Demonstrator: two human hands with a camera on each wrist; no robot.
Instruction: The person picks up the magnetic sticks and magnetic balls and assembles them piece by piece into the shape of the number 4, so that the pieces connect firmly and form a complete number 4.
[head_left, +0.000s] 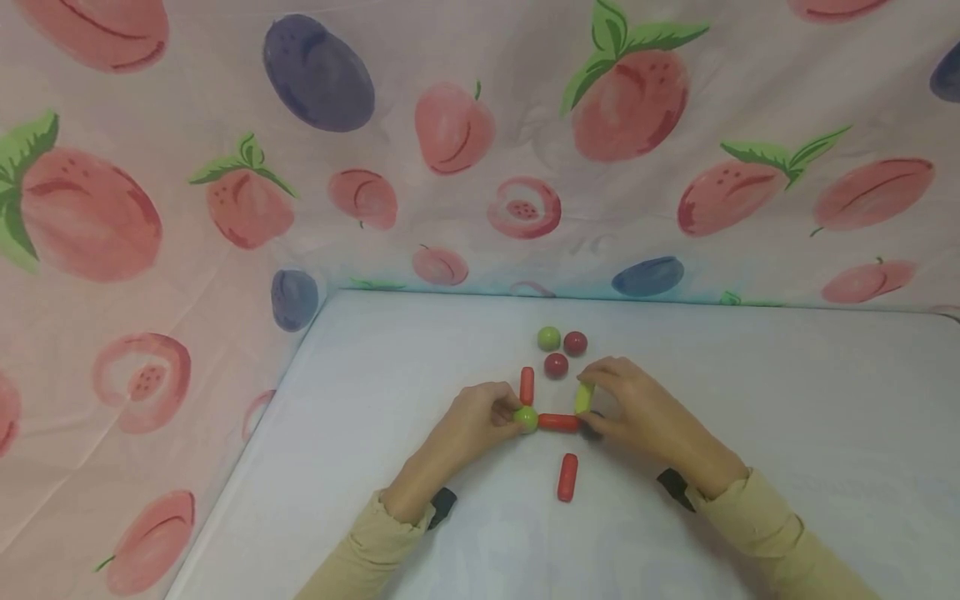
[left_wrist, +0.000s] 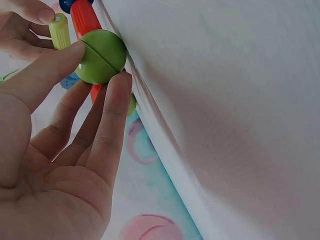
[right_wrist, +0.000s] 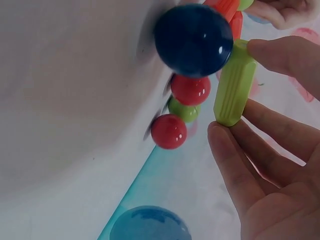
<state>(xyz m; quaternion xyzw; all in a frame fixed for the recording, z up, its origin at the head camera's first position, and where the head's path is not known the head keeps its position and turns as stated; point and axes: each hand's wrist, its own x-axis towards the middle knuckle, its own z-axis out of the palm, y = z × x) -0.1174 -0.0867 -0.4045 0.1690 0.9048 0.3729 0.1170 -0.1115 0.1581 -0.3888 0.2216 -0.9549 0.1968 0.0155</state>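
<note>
Thumb and fingertips of my left hand pinch a green ball with a seam round it. From that ball a red rod runs across to a dark blue ball, and a second red rod points toward the back. My right hand holds a lime-green rod by its two ends, thumb at one and fingertips at the other. In the right wrist view this rod overlaps the edge of the blue ball. The right hand partly hides the blue ball in the head view.
Behind the hands lie a loose green ball and two red balls, one nearer and one farther right. A loose red rod rests in front on the white table. Fruit-patterned cloth borders the back and left.
</note>
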